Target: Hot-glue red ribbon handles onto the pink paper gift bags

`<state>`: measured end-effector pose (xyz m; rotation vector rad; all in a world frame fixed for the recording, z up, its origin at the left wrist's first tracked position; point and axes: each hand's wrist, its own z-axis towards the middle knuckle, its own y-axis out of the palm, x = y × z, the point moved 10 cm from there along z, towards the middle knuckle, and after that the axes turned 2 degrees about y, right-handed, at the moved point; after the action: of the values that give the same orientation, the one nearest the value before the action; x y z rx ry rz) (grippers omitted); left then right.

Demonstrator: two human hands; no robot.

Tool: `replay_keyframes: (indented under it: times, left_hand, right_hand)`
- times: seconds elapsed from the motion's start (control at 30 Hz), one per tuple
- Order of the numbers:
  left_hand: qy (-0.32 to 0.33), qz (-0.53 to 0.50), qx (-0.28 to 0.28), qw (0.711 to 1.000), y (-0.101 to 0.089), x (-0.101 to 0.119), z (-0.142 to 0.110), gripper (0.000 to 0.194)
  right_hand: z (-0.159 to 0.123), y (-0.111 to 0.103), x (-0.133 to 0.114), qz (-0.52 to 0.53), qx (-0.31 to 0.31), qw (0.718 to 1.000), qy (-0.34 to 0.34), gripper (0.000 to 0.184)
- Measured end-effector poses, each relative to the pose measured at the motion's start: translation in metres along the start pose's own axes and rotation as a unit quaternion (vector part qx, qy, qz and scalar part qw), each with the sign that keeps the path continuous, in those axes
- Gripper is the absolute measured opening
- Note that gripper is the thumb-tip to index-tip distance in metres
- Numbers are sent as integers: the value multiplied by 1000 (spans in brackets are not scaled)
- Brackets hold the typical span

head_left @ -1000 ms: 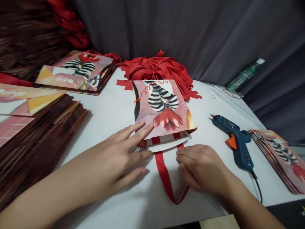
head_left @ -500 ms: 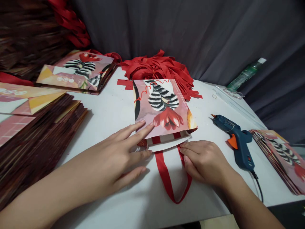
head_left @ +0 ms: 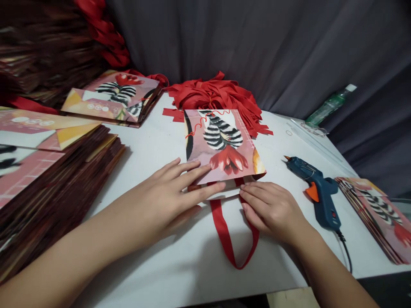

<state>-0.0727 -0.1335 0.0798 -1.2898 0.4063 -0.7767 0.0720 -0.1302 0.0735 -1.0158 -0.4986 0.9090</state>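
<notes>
A pink paper bag printed with zebra stripes and a red tulip lies flat on the white table, its mouth toward me. A red ribbon handle loops out from the mouth. My left hand is open, fingers spread over the bag's lower left corner; its index finger reaches across the white inner flap. At the right part of the mouth, my right hand is closed, fingers together on the flap edge and the ribbon's right strand. Its fingertips partly hide what they grip.
A blue glue gun with an orange trigger lies to the right, near a bag stack. Red ribbons are heaped behind the bag. More bag stacks stand at left. A green bottle leans at the back right.
My left hand has slid right, its index finger now lying across the flap. My right hand has moved slightly up and left at the mouth. The view has shifted a little.
</notes>
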Motion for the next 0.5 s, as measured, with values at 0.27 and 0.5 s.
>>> replay_keyframes:
  times: [0.27, 0.5]
  left_hand:
    - [-82, 23, 26, 996, 8, -17, 6, 73]
    - [-92, 16, 44, 995, 14, -27, 6, 55]
  right_hand:
    - [-2, 2, 0, 17, -13, 1000, 11, 23]
    - [-2, 3, -2, 2, -20, 1000, 20, 27]
